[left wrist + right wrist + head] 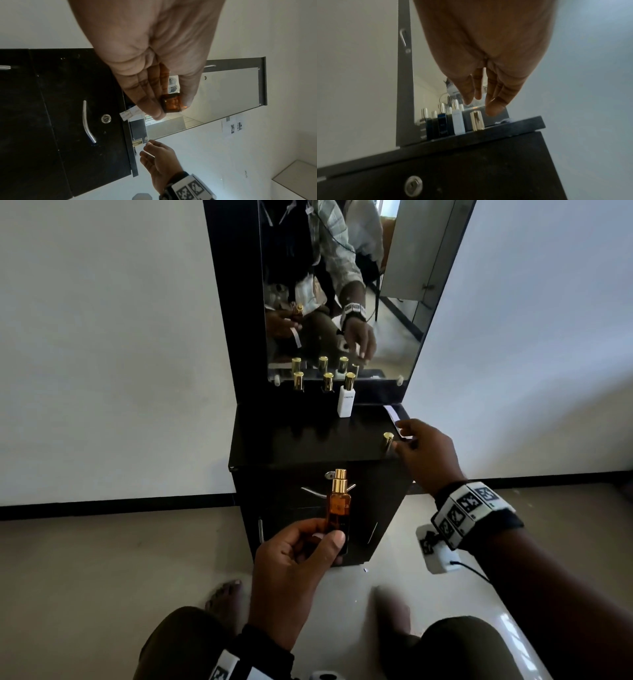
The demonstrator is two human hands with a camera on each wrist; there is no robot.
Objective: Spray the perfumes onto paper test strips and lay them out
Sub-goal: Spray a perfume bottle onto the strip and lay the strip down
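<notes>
My left hand (pixel 325 539) grips an amber perfume bottle (pixel 337 510) by its lower part, upright, in front of the cabinet; its gold sprayer is bare. In the left wrist view the left hand (pixel 171 109) pinches the bottle's base (pixel 172 103), and a white paper strip (pixel 129 115) pokes out behind the fingers. My right hand (pixel 397 436) reaches over the right end of the dresser top (pixel 291 440), fingers loosely spread, right beside a loose gold cap (pixel 388 440) and over white paper strips (pixel 392 414). The right wrist view shows the cap (pixel 476 122) just below the fingertips (pixel 494 109).
A white bottle (pixel 345 402) and two dark gold-capped bottles (pixel 298 381) stand along the mirror (pixel 342 285) at the back of the top. Below are a drawer handle (pixel 313 492) and lock (pixel 330 474). My knees and bare feet are on the pale floor.
</notes>
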